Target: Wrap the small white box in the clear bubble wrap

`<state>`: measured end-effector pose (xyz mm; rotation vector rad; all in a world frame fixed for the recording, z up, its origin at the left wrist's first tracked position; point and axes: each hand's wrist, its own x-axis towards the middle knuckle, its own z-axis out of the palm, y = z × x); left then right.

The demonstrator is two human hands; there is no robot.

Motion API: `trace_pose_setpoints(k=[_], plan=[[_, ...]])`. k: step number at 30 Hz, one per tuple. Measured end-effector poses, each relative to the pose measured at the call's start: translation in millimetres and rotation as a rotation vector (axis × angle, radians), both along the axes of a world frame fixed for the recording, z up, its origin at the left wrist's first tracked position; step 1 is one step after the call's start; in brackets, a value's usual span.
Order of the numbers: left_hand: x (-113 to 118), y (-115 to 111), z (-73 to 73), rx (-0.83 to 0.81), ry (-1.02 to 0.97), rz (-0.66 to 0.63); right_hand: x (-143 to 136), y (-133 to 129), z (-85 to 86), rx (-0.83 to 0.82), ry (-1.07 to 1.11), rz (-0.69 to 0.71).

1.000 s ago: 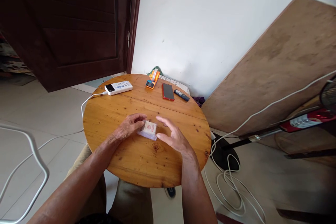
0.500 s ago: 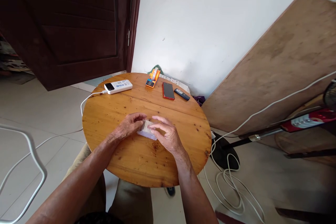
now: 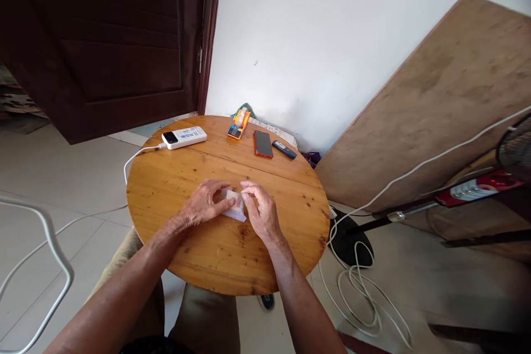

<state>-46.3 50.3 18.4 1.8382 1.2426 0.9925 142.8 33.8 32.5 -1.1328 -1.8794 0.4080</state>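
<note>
A small whitish packet in clear plastic wrap [image 3: 238, 211] lies on the round wooden table [image 3: 215, 265], between my two hands. My left hand [image 3: 204, 202] holds it from the left, thumb laid across its top and fingers around the far side. Thumb and index finger of my right hand [image 3: 261, 210] are pinched together at the packet's far right corner. What sits between those fingertips is too small to make out.
Toward the table's far side are a white power bank [image 3: 185, 138] with a cable plugged in, an orange tape dispenser [image 3: 239, 123], a red-edged phone [image 3: 263, 144] and a dark handset [image 3: 284, 149]. Coiled white cable [image 3: 360, 287] lies on the floor at right, near a black round stand base.
My left thumb has moved across the packet's top. My right fingers, spread over the packet before, have drawn together into a pinch at its corner. The camera view has shifted slightly.
</note>
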Motion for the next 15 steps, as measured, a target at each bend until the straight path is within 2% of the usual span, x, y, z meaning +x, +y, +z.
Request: trace_pose_setpoints(k=[2,5,11,15], plan=[[1,-1,-1.7,0.035,0.102,-0.015,1,2,-0.2,-0.039,0.036,-0.005],[3,-2,-4.9,0.013,0.135,0.001,1,5,2.9,-0.058,0.089,-0.009],[6,-1,-8.5,-0.052,-0.1,-0.095,1,11,21.1,-0.057,0.093,-0.023],[8,-1,-8.2,0.004,-0.112,-0.088,4,20,35.3,-0.026,0.027,-0.027]])
